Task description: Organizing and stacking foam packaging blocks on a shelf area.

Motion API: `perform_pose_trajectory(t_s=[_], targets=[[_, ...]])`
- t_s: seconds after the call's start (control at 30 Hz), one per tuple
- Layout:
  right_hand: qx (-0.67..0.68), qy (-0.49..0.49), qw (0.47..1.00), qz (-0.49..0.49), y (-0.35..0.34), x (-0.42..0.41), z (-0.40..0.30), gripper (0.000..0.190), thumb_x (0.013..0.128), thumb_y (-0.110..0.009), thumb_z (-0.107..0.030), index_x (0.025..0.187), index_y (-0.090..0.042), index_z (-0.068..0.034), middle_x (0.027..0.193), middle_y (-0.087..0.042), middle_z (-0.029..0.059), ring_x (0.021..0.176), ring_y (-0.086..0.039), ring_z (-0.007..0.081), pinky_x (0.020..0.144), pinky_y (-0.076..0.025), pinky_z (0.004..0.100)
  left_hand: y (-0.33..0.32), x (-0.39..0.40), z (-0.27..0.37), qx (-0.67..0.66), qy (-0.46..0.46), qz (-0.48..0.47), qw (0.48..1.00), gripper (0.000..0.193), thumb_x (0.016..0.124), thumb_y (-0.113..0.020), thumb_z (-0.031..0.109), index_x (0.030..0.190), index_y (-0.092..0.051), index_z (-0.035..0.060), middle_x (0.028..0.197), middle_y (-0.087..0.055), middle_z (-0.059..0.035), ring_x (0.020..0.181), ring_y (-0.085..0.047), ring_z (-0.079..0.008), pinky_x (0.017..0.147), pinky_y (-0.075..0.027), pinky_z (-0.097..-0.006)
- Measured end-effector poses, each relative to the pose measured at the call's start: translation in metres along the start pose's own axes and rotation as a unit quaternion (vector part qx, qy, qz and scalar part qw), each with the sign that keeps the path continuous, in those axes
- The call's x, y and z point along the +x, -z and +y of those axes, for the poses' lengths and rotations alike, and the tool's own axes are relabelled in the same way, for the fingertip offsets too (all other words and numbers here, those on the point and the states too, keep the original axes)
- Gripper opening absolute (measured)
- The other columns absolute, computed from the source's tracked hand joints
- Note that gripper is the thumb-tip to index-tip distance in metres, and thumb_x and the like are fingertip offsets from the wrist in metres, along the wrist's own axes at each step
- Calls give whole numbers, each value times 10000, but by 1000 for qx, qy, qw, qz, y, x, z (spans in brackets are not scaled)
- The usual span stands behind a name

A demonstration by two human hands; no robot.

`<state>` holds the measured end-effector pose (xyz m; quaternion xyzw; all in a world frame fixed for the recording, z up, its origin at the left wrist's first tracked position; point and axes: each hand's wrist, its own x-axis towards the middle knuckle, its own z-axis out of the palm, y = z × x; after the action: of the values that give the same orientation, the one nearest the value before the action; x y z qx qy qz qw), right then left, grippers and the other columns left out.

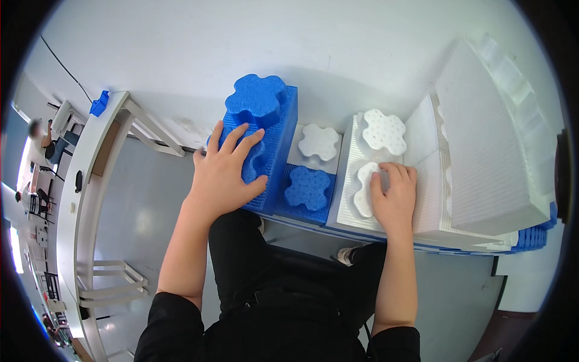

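Note:
My left hand [224, 176] lies palm down with spread fingers over a lobed blue foam piece [253, 167] on a tall ridged blue foam block [282, 135]. Behind it on the same block stands another lobed blue piece [255, 97]. At the right, my right hand [396, 194] touches the right side of a lobed white foam piece [363, 192], its fingers bent and partly covering it. A dimpled white piece [384, 131] sits behind on the same white foam block [346, 181]. Lower down between the two blocks are a white lobed piece [319, 141] and a blue one [307, 188].
Tall white foam stacks [493, 149] rise at the right against the wall [316, 59]. Blue foam layers [531, 237] lie under them. To the left is a long white table [77, 217] with a small blue bin [99, 103]. People sit far off at the left edge.

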<state>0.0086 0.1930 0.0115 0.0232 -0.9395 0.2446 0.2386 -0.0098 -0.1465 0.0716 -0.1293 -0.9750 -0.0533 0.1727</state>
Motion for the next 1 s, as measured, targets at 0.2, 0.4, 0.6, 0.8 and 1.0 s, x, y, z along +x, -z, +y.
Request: perform_pose_trajectory(t_s=[0.2, 0.4, 0.6, 0.8, 1.0], targets=[[0, 20, 1000, 20, -3, -1, 2, 264, 907, -733, -150, 1105, -735, 24, 1149, -735, 182, 1137, -597, 394, 1010, -495, 472, 0, 5, 0, -59, 31, -22, 998, 722, 765, -800, 330, 1465, -632, 276, 1467, -606, -75, 1510, -412, -447, 1129, -418, -653], [7, 13, 1000, 12, -2, 0, 3, 254, 908, -733, -150, 1094, -736, 23, 1136, -738, 182, 1128, -599, 397, 1006, -495, 473, -12, 33, -2, -51, 45, -33, 997, 712, 765, -798, 301, 1459, -646, 255, 1464, -618, -88, 1503, -428, -441, 1129, -426, -642], [9, 9, 1000, 17, -1, 0, 4, 249, 910, -734, -149, 1089, -736, 24, 1153, -736, 182, 1132, -598, 398, 1008, -495, 474, 0, 17, -20, -135, 48, -105, 984, 790, 764, -801, 321, 1529, -618, 246, 1530, -609, -106, 1510, -417, -463, 1186, -401, -638], [14, 16, 1000, 13, -2, 1, 1, 249, 908, -735, -144, 1091, -733, 25, 1154, -735, 180, 1134, -596, 399, 1006, -497, 474, -8, 23, -14, -71, 33, -77, 994, 760, 798, -793, 370, 1528, -634, 231, 1573, -592, -116, 1507, -417, -498, 1227, -343, -657], [9, 3, 1000, 12, 0, -1, 4, 250, 908, -734, -138, 1093, -731, 29, 1152, -733, 180, 1129, -595, 397, 1002, -499, 474, -6, 91, 0, -48, 1, -159, 986, 611, 995, -680, 442, 1558, -594, 221, 1648, -514, -129, 1568, -394, -363, 1272, -286, -618]])
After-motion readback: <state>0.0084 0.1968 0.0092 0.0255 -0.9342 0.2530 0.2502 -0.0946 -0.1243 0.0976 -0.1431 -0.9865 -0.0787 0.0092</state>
